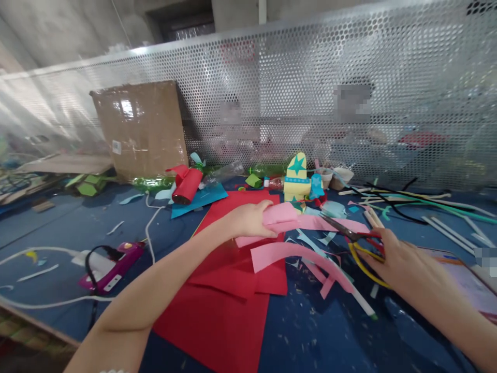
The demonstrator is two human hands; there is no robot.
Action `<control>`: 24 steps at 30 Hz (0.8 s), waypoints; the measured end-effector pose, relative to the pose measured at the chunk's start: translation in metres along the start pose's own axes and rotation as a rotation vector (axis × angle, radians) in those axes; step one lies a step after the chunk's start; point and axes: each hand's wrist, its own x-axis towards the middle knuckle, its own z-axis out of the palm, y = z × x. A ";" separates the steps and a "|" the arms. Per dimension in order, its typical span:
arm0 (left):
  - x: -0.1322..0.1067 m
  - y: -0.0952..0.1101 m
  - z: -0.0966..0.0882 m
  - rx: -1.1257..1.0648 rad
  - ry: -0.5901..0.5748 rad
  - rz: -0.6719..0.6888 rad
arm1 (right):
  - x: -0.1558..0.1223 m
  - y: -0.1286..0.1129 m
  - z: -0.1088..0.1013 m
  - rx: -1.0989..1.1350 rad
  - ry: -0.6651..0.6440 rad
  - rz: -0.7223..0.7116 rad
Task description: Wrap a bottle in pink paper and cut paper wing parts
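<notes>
My left hand (252,218) is closed on pink paper (281,213), above the red sheets (233,326). From that paper a pink strip stretches right to the blades of the scissors (351,232). My right hand (394,259) grips the scissors by their red handles, fingers wrapped round them. Whether the blades are cutting the strip or just lie over it, I cannot tell. Below the scissors, a curved pink strip (303,254) lies partly over the red sheets, close to a white stick (363,303). Small paper scraps are scattered around there.
At the left lies a purple power strip (112,269) with white cables. A cardboard panel (140,132) leans on the perforated metal screen (310,67) behind. Paper-covered crafts and bottles line the back. A phone-like device (462,274) sits by my right forearm.
</notes>
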 end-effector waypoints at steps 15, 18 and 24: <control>-0.024 -0.010 -0.035 -0.497 -0.078 0.225 | 0.020 0.031 -0.005 0.236 -0.348 0.196; -0.028 -0.010 -0.032 -0.557 -0.118 0.401 | 0.036 0.029 0.014 0.309 -0.394 0.143; -0.027 -0.007 -0.018 -0.467 0.117 0.511 | 0.072 0.017 0.068 0.353 -0.428 0.165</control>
